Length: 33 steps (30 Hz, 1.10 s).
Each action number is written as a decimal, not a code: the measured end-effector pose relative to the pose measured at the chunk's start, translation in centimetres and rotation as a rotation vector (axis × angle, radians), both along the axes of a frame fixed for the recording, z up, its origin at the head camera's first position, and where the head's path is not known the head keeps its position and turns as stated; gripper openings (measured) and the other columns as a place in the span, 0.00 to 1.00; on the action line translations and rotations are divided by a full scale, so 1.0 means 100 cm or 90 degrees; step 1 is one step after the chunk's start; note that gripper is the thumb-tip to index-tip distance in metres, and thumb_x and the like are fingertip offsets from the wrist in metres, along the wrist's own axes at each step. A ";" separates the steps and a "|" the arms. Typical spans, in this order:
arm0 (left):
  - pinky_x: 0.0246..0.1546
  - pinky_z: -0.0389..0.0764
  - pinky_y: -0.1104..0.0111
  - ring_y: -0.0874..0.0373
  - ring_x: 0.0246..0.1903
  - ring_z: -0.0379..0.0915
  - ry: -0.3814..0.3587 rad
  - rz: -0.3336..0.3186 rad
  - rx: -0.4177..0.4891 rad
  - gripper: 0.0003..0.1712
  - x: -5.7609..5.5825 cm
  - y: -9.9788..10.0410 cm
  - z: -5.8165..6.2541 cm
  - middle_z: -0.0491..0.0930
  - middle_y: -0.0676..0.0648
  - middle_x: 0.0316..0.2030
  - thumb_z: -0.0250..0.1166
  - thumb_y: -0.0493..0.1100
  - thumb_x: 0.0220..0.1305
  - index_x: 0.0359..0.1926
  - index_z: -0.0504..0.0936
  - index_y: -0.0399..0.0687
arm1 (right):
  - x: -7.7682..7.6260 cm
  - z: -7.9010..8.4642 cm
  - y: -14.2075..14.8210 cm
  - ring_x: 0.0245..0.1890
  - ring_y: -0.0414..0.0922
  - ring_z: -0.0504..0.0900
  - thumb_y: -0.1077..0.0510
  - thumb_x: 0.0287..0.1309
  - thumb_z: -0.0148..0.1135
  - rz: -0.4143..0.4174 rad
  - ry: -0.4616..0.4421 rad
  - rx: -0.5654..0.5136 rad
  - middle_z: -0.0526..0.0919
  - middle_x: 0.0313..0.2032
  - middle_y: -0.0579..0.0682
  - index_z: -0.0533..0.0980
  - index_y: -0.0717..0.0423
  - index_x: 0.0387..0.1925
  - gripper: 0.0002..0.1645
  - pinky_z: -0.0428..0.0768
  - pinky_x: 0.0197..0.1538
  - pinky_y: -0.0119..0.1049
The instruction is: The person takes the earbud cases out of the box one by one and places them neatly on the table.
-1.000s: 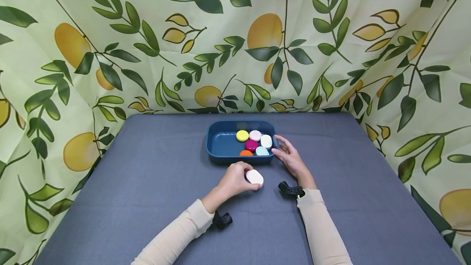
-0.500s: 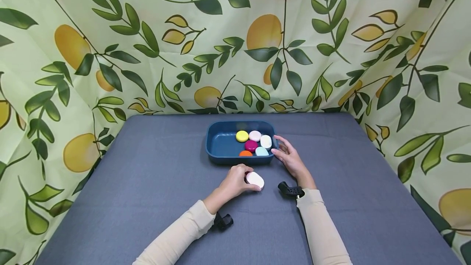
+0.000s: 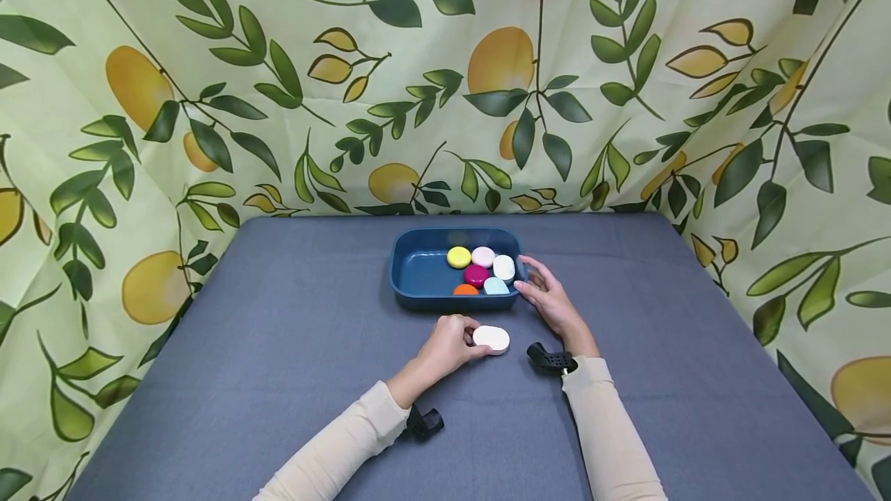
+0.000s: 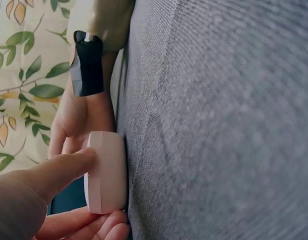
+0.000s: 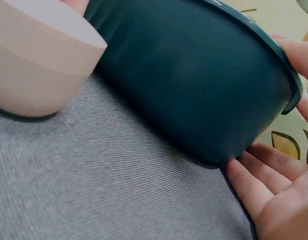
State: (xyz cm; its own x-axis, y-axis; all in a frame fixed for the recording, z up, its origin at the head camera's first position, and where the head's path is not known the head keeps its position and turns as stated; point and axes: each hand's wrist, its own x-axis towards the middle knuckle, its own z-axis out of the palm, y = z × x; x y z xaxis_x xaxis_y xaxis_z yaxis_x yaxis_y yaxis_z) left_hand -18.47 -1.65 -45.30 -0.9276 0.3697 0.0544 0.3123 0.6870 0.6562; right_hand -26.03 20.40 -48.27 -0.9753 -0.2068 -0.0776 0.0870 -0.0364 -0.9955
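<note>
In the head view, my left hand (image 3: 448,345) pinches a white oval piece (image 3: 491,339) with rounded edges, in front of a blue tub (image 3: 404,301). The left wrist view shows the thumb on one face of the white piece (image 4: 107,172) and fingers under one end; it stands on the grey cloth. My right hand (image 3: 554,306) rests its relaxed fingers against the right end of the tub. In the right wrist view, fingertips (image 5: 234,167) touch the tub's base corner, and another finger lies at its rim.
Inside the tub's right half lie several rounded pieces: yellow (image 3: 459,257), pale pink (image 3: 483,256), white (image 3: 504,267), magenta (image 3: 476,276), light blue (image 3: 496,286) and orange (image 3: 465,290). Grey cloth (image 3: 292,377) covers the table. A leaf-patterned curtain (image 3: 431,99) hangs behind.
My left hand has shifted slightly right and turned the white piece so that its long side lies crosswise. My right hand and the tub have stayed in place.
</note>
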 end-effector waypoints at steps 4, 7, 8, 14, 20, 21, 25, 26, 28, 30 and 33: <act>0.26 0.73 0.82 0.66 0.24 0.70 0.004 0.011 0.004 0.22 0.000 0.002 -0.001 0.85 0.44 0.29 0.78 0.46 0.46 0.40 0.86 0.36 | 0.001 0.000 0.002 0.76 0.59 0.45 0.62 0.67 0.52 0.021 0.010 0.007 0.44 0.75 0.65 0.51 0.53 0.73 0.37 0.53 0.76 0.55; 0.26 0.74 0.82 0.66 0.23 0.71 0.004 0.015 0.007 0.22 0.001 0.001 -0.001 0.85 0.45 0.28 0.78 0.47 0.46 0.40 0.86 0.36 | 0.001 0.000 0.003 0.77 0.60 0.43 0.61 0.68 0.52 0.030 0.011 0.009 0.42 0.75 0.66 0.50 0.53 0.73 0.37 0.52 0.76 0.56; 0.27 0.76 0.81 0.65 0.24 0.71 0.004 0.016 0.007 0.23 0.001 0.001 0.000 0.85 0.44 0.29 0.78 0.47 0.46 0.40 0.86 0.36 | 0.001 -0.001 0.003 0.77 0.60 0.43 0.61 0.68 0.52 0.031 0.010 0.012 0.42 0.75 0.66 0.50 0.52 0.73 0.37 0.52 0.76 0.56; 0.36 0.83 0.74 0.60 0.30 0.76 -0.003 0.007 0.002 0.25 -0.001 -0.008 0.010 0.85 0.43 0.35 0.77 0.47 0.47 0.45 0.85 0.36 | 0.000 -0.001 0.003 0.76 0.60 0.46 0.59 0.68 0.53 0.025 0.006 0.021 0.43 0.75 0.65 0.51 0.50 0.73 0.37 0.52 0.76 0.56; 0.47 0.84 0.62 0.51 0.40 0.81 0.019 -0.090 0.048 0.23 -0.013 -0.026 0.024 0.84 0.39 0.42 0.74 0.40 0.52 0.48 0.82 0.34 | -0.001 0.000 0.003 0.76 0.60 0.48 0.60 0.68 0.53 0.021 0.005 0.014 0.45 0.75 0.65 0.51 0.51 0.73 0.37 0.52 0.76 0.55; 0.48 0.84 0.60 0.49 0.42 0.81 0.021 -0.102 0.061 0.22 -0.016 -0.029 0.025 0.84 0.38 0.43 0.73 0.39 0.52 0.49 0.82 0.34 | -0.001 0.000 0.003 0.76 0.59 0.48 0.60 0.68 0.53 0.021 0.005 0.013 0.45 0.75 0.65 0.51 0.51 0.73 0.37 0.52 0.76 0.55; 0.50 0.84 0.61 0.48 0.43 0.82 0.044 -0.122 0.105 0.21 -0.030 -0.041 0.029 0.84 0.37 0.44 0.72 0.37 0.53 0.49 0.82 0.34 | 0.000 -0.001 0.002 0.76 0.60 0.49 0.60 0.68 0.53 0.021 0.001 0.013 0.45 0.75 0.65 0.51 0.51 0.73 0.37 0.52 0.76 0.55; 0.49 0.84 0.61 0.49 0.43 0.82 0.053 -0.125 0.115 0.20 -0.033 -0.043 0.029 0.84 0.38 0.43 0.72 0.37 0.54 0.48 0.82 0.35 | 0.000 -0.001 0.003 0.76 0.60 0.48 0.60 0.68 0.53 0.020 0.000 0.013 0.45 0.75 0.65 0.51 0.51 0.73 0.37 0.52 0.76 0.55; 0.49 0.84 0.62 0.48 0.43 0.82 0.071 -0.127 0.135 0.19 -0.041 -0.047 0.030 0.84 0.37 0.43 0.72 0.37 0.54 0.48 0.82 0.35 | 0.000 -0.001 0.003 0.76 0.60 0.48 0.60 0.68 0.53 0.019 -0.002 0.012 0.45 0.75 0.65 0.51 0.51 0.73 0.37 0.52 0.76 0.55; 0.50 0.84 0.62 0.47 0.44 0.83 0.081 -0.128 0.153 0.19 -0.048 -0.050 0.030 0.84 0.37 0.44 0.71 0.36 0.54 0.48 0.83 0.36 | 0.000 -0.002 0.003 0.76 0.59 0.47 0.59 0.68 0.53 0.019 -0.003 0.012 0.44 0.75 0.65 0.51 0.51 0.73 0.37 0.52 0.76 0.55; 0.51 0.83 0.60 0.45 0.45 0.82 0.072 -0.123 0.166 0.19 -0.058 -0.052 0.030 0.84 0.36 0.45 0.71 0.37 0.55 0.48 0.82 0.34 | 0.000 -0.003 0.004 0.76 0.59 0.49 0.60 0.68 0.53 0.020 0.000 0.009 0.45 0.75 0.65 0.51 0.51 0.73 0.37 0.53 0.76 0.54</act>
State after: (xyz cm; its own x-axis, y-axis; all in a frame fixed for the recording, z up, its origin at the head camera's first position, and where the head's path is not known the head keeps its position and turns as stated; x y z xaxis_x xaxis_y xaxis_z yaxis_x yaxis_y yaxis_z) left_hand -24.30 -6.88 -42.35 -0.8243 0.4984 0.2684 0.5009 0.4213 0.7561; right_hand -26.02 20.78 -48.53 -0.9682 -0.2364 -0.0815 0.0884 -0.0188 -0.9959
